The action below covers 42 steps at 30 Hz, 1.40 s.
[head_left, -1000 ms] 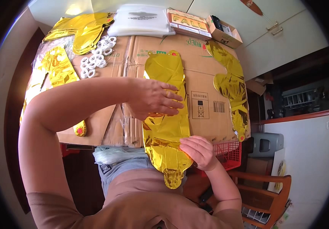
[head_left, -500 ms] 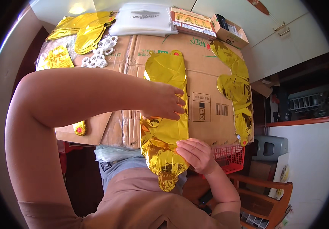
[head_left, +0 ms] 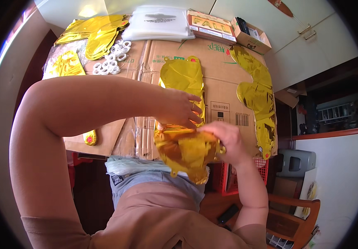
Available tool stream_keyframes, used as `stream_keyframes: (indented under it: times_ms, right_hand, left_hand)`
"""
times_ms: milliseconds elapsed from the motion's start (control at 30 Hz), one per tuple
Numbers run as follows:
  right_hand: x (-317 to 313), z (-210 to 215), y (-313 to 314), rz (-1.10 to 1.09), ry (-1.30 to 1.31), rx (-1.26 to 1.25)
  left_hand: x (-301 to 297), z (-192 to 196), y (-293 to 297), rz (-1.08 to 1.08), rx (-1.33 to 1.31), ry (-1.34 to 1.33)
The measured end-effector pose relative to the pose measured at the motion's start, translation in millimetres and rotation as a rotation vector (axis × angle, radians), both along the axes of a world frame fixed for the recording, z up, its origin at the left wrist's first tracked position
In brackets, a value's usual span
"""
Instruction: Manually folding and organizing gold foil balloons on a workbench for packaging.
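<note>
A flat, uninflated gold foil balloon [head_left: 181, 76] lies lengthwise on a cardboard sheet [head_left: 222, 85] in front of me. My left hand [head_left: 182, 108] rests across its middle, palm down and fingers spread. Closed on the balloon's right edge is my right hand [head_left: 227, 140], which holds its near part raised and bent over below my left hand. That near part is crumpled and slightly blurred, and the fingertips of my right hand are partly hidden. Another gold foil balloon [head_left: 257, 97], curvy in outline, lies flat along the cardboard's right side.
More gold foil balloons [head_left: 98, 33] are piled at the far left, beside white ribbon coils [head_left: 111, 62]. Clear plastic bags [head_left: 160, 25], a printed box [head_left: 210, 27] and an open carton [head_left: 249, 38] line the back. A red basket [head_left: 262, 170] and wooden chair [head_left: 307, 204] stand at the right.
My right hand has moved up and away from me, lifting the balloon's near end off its hanging position over the edge. The left hand stays on the balloon's middle.
</note>
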State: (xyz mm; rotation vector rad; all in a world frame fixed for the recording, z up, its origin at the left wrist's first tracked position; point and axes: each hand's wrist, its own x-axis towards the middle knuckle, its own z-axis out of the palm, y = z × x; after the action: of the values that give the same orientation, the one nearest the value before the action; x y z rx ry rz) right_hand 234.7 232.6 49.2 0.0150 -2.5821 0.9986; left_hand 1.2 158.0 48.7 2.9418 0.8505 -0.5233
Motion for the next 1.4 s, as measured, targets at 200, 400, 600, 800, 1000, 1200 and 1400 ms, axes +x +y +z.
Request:
stream_keyframes:
  times_ms: [200, 400, 600, 800, 1000, 1200, 1400]
  right_hand:
    - [-38.4, -14.1, 25.7, -0.082, -0.252, -0.619]
    - [-41.5, -19.0, 29.7, -0.033, -0.221, -0.672]
    - [-65.8, -2.9, 47.5, -0.006, -0.302, -0.655]
    - [-84.9, -43.1, 66.8, -0.246, -0.448, -0.546]
    - [-72.1, -19.8, 48.3, -0.311, -0.427, -1.09]
    - [-35.7, -31.1, 8.1, -0.39, -0.147, -0.854]
    - [-19.8, -48.2, -24.2, -0.498, -0.164, -0.434]
  left_hand:
    - [-18.2, -48.5, -2.1, 0.705, -0.843, -0.988]
    - [-42.7, -47.9, -8.4, 0.418, -0.362, -0.873]
    - [-67.1, 1.7, -54.2, 0.663, 0.266, -0.167]
    - [-33.3, -6.8, -116.9, 1.461, 0.127, -1.028]
    - [30.6, -40.1, -136.6, 1.477, 0.444, -0.888]
    - [38.9, -51.9, -133.5, 1.452, 0.541, -0.876]
    - [40.7, -57.5, -131.8, 1.413, 0.61, -0.898]
